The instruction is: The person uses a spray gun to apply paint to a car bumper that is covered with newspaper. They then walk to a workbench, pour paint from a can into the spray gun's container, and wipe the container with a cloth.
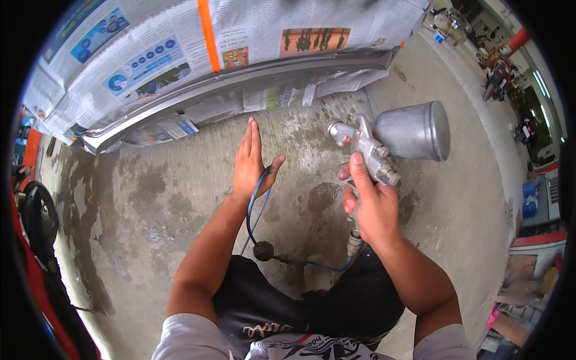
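Right of centre in the frame, a metallic spray gun (371,149) sits in the right hand (379,210), whose thumb lies along the near side of the gun's body while the fingers bend round the handle, their tips showing to the left of the thumb. That grip is closed on the gun; how hard it presses on the trigger I cannot tell. The gun's large grey cup (414,132) juts beyond the fingers toward the upper right, its nozzle end lies above the thumb tip and to the left, and a metal hose fitting (354,243) hangs below the hand.

Just left of centre, the left hand (252,165) is held flat, fingers straight and close together toward the top of the frame, thumb spread out to the right. Those fingers grip nothing and are well apart from the gun, though a dark blue hose (248,216) loops over at the base of the thumb and drops to a round black piece (263,251) at lower centre. Across the upper left runs a panel covered in newspaper (156,54), crossed by an orange strip (208,33), above a damp-patched concrete floor (162,222).
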The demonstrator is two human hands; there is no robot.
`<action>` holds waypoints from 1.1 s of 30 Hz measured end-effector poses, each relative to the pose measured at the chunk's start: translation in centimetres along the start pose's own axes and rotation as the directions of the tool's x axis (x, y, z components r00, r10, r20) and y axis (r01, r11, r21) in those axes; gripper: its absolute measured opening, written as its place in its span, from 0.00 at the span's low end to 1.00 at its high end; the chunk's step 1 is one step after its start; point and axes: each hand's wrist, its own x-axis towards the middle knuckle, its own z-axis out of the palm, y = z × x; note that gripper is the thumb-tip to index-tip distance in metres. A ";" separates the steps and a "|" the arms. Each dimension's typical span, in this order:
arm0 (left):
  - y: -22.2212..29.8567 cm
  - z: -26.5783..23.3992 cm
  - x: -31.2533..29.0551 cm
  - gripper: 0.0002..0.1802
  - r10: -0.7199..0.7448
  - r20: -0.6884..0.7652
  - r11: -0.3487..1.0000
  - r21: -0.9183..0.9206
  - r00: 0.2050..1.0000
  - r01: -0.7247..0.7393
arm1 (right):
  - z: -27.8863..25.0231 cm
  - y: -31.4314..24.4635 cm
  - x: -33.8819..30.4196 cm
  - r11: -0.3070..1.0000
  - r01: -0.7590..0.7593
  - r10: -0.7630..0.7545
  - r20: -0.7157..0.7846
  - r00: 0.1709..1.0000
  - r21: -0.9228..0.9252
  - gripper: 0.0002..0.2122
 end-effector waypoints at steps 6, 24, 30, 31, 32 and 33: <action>1.0 2.5 0.4 0.59 0.024 0.040 0.998 -0.060 0.999 -0.022 | -3.6 -0.9 1.0 1.000 0.007 -0.007 -0.118 0.993 0.001 0.14; 1.9 5.5 -0.2 0.54 0.121 0.115 0.988 -0.107 0.986 -0.109 | -12.7 -1.6 5.9 0.987 0.161 -0.114 -0.583 0.805 0.030 0.14; 1.9 5.7 -0.6 0.54 0.106 0.173 0.991 -0.093 0.979 -0.091 | -13.4 -1.1 6.1 0.989 0.132 -0.068 -0.605 0.793 0.061 0.14; 1.8 5.6 -0.7 0.54 0.107 0.177 0.992 -0.086 0.978 -0.093 | -13.3 -1.1 6.1 0.990 0.129 -0.065 -0.595 0.801 0.065 0.14; 1.7 5.6 -0.8 0.53 0.108 0.181 0.992 -0.079 0.978 -0.095 | -13.1 -1.1 6.0 0.990 0.125 -0.062 -0.586 0.808 0.069 0.14; 1.6 5.5 -0.8 0.53 0.109 0.185 0.993 -0.073 0.977 -0.097 | -12.9 -1.1 6.0 0.990 0.126 -0.060 -0.588 0.806 0.071 0.14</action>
